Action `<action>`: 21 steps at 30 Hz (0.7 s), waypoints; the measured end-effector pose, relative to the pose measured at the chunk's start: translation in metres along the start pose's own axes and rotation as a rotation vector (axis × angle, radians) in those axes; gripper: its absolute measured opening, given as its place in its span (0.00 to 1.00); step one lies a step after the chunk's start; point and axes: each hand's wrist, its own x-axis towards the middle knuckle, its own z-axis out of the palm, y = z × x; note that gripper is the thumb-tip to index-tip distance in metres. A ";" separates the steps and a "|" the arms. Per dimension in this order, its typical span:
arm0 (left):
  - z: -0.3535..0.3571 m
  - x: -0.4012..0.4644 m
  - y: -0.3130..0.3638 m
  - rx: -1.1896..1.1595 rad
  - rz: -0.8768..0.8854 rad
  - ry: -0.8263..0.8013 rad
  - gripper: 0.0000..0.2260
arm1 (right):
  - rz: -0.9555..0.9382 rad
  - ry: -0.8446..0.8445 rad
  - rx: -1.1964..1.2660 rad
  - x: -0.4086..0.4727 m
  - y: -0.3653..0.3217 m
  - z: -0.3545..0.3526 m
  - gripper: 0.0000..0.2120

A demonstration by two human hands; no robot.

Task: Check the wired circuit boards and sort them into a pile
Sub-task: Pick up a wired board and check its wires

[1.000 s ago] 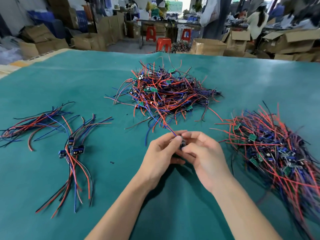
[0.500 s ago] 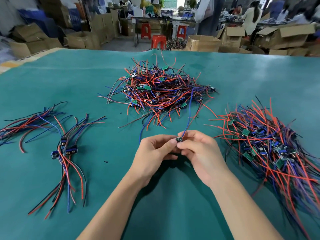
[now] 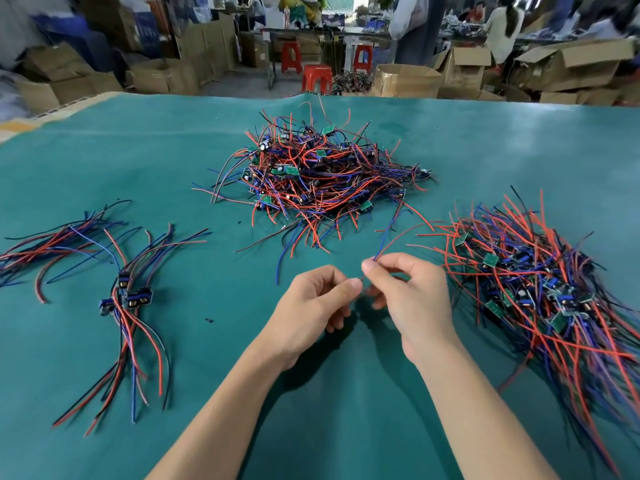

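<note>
1. Just nearer the person than the big tangled heap of red, blue and black wired boards (image 3: 322,174), both hands work above the teal cloth-covered table (image 3: 346,427).
2. Its thumb and forefinger pinched, the right hand (image 3: 408,303) holds a thin blue and red wire pair (image 3: 389,237); the other fingers curl loosely.
3. The left hand (image 3: 311,306) pinches at the same piece from the near-left, thumb tip almost touching the right thumb; the board itself is hidden between the fingers.
4. From the pinch, the wires run up and away toward the heap, their long axis tilted slightly right.
5. The right hand is nearer the dense sorted pile (image 3: 540,299) right of the heap; a small aligned bundle (image 3: 128,299) lies well left.
6. Bare cloth lies between the hands and either pile, so a swing sideways looks unobstructed.
</note>
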 end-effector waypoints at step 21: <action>0.002 0.004 -0.002 -0.337 -0.052 0.109 0.08 | -0.006 0.245 0.051 0.007 -0.008 -0.020 0.06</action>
